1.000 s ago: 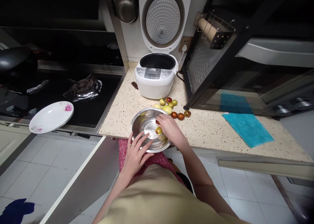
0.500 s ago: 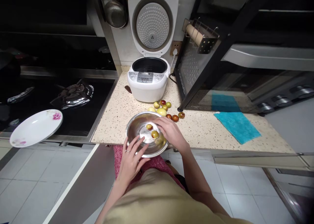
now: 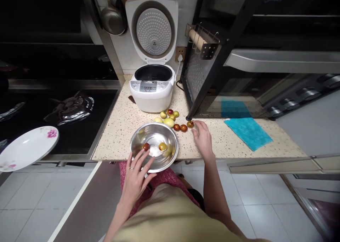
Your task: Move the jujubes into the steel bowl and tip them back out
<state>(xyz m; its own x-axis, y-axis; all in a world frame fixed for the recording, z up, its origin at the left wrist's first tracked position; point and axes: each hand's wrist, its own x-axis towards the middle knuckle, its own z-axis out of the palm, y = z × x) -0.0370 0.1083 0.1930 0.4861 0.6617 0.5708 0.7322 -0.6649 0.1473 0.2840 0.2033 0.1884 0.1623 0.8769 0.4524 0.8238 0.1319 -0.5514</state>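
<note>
My left hand (image 3: 136, 174) lies at the near left rim of a steel bowl (image 3: 172, 156), fingers spread over its inside. Two jujubes show in the bowl: a red-brown one (image 3: 146, 147) beside my left fingertips and a yellow-green one (image 3: 162, 147) to its right. On the counter, my right hand (image 3: 203, 139) reaches a brown-green jujube (image 3: 190, 124); its fingertips are at the fruit's right side, with the thumb apart below. Beside that jujube are two brown jujubes (image 3: 183, 128). Several green, yellow and red fruits (image 3: 169, 122) sit behind the bowl.
A rice cooker (image 3: 152, 93) stands behind the fruit with its lid up. To the right are a black rack with an oven (image 3: 252, 90) and a blue cloth (image 3: 249, 133). On the left, a floral plate (image 3: 29, 148) lies by the gas burner (image 3: 70, 109). A cabinet door (image 3: 85, 203) stands ajar below.
My right hand has left the bowl and moved right to the jujube at the row's end. The jujubes inside the bowl have shifted apart. My left hand stays at the rim.
</note>
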